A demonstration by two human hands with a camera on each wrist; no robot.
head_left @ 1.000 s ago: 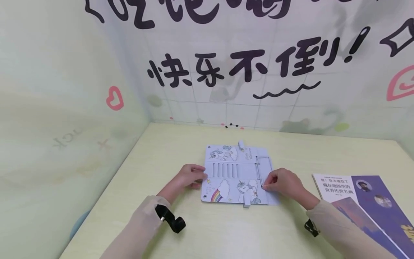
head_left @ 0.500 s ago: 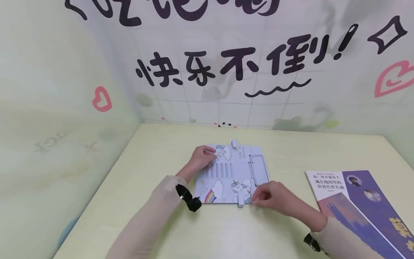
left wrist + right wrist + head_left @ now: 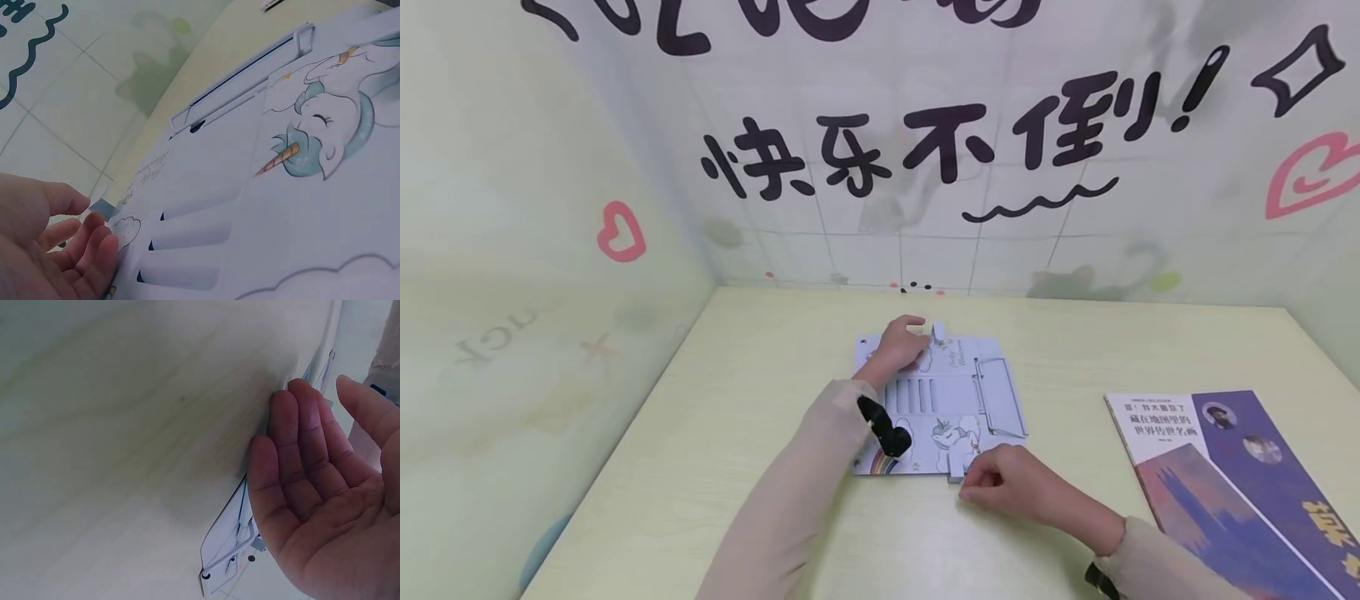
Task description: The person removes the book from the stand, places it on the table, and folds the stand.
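Note:
A pale lilac book stand [image 3: 955,398] printed with unicorns, clouds and a rainbow lies flat on the table. A wire frame [image 3: 1002,396] is folded down at its right side. One page clip [image 3: 938,333] stands at the far edge, another [image 3: 955,465] at the near edge. My left hand [image 3: 897,343] reaches over the stand's far left part, fingers loosely bent beside the far clip; the left wrist view shows thumb and fingers apart. Near the lower clip is my right hand [image 3: 1011,483], fingers slightly bent; in the right wrist view its thumb stands away from the fingers [image 3: 284,444].
A book with a white, purple and painted cover [image 3: 1262,454] lies at the table's right. Behind the table [image 3: 775,350] rises a printed wall [image 3: 865,258] with large black characters. Another pale wall [image 3: 535,275] borders the left side.
My left hand has moved from the stand's left edge up and right to the far clip. The right hand has come down and left from the wire frame to the near clip.

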